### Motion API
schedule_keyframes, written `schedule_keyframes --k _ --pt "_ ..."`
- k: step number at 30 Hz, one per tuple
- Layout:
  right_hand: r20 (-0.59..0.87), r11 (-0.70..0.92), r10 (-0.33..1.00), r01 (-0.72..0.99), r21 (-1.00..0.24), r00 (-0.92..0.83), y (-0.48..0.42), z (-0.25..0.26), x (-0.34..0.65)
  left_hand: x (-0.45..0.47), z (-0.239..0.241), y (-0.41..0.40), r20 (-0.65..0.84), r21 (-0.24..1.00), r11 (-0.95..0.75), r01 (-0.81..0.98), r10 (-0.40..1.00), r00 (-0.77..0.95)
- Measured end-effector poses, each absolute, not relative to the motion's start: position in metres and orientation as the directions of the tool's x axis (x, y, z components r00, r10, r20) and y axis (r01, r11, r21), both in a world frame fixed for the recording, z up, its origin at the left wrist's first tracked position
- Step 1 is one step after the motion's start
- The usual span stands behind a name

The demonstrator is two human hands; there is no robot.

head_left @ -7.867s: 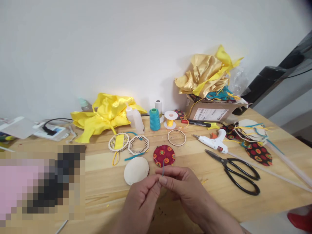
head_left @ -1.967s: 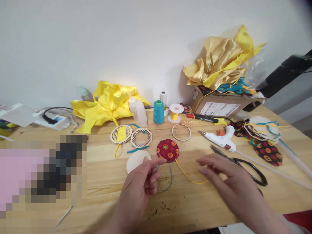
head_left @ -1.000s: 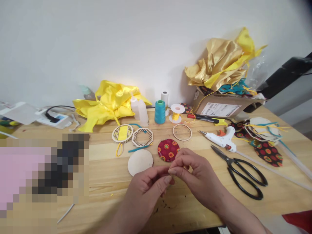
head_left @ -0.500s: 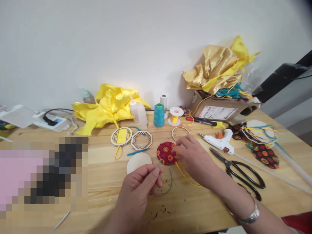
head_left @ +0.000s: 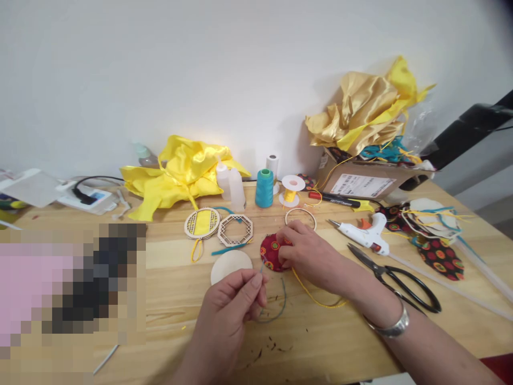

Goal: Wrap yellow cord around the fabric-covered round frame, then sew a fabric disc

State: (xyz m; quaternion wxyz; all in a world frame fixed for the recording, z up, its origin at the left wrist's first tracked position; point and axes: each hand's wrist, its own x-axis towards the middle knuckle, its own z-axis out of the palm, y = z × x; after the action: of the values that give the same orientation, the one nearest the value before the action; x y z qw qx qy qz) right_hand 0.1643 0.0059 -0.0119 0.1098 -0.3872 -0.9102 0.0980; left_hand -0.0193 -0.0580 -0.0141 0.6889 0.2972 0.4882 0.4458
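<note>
My left hand [head_left: 236, 299] is closed, thumb and fingertips pinching a thin blue-grey thread [head_left: 284, 299] that loops over the table to the right. Just beyond it lies a round red patterned fabric disc [head_left: 269, 252] with a yellow cord [head_left: 315, 299] trailing from its lower right. My right hand [head_left: 304, 251] reaches over the disc from the right, its bent fingers closed on the right part and hiding it. A plain pale disc [head_left: 230, 266] rests on the wood behind my left hand.
Scissors [head_left: 395, 278] and a white glue gun [head_left: 363, 232] lie to the right. Behind stand a turquoise thread cone [head_left: 264, 188], a yellow thread spool [head_left: 294, 190] and a cardboard box [head_left: 356, 179] of cloth. A round lattice frame [head_left: 201, 223] and an octagonal frame [head_left: 235, 230] lie left of centre.
My right hand has moved a little left and further over the red disc, covering more of it, with its fingers closing on it. My left hand still pinches the thread. The view has shifted slightly.
</note>
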Motion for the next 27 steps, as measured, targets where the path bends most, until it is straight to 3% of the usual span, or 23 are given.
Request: schedule_keyframes --k 4,8,11,16,22,27 --pt "0.115 0.670 0.728 0.667 -0.326 -0.675 0.006 -0.010 0.165 -0.019 -0.015 -0.057 -0.418 0.836 0.434 -0.337 0.900 0.121" --pt "0.165 0.593 0.773 0.605 -0.532 -0.612 0.005 0.002 0.166 -0.019 -0.015 -0.057 -0.408 0.835 0.422 -0.352 0.905 0.119" --pt "0.187 0.475 0.841 0.530 -0.702 -0.507 0.005 0.013 0.167 -0.018 -0.014 -0.057 -0.406 0.833 0.420 -0.361 0.906 0.117" --pt "0.049 0.214 0.934 0.445 -0.870 -0.353 0.008 0.023 0.167 -0.018 -0.016 -0.057 -0.404 0.834 0.414 -0.365 0.908 0.109" --pt "-0.012 0.055 0.977 0.311 -0.949 -0.211 0.000 0.023 0.153 -0.016 -0.012 -0.056 -0.410 0.829 0.407 -0.382 0.909 0.079" --pt "0.049 0.065 0.998 0.388 -0.919 -0.049 -0.026 0.015 0.131 -0.011 -0.004 -0.051 -0.431 0.799 0.439 -0.410 0.895 0.117"
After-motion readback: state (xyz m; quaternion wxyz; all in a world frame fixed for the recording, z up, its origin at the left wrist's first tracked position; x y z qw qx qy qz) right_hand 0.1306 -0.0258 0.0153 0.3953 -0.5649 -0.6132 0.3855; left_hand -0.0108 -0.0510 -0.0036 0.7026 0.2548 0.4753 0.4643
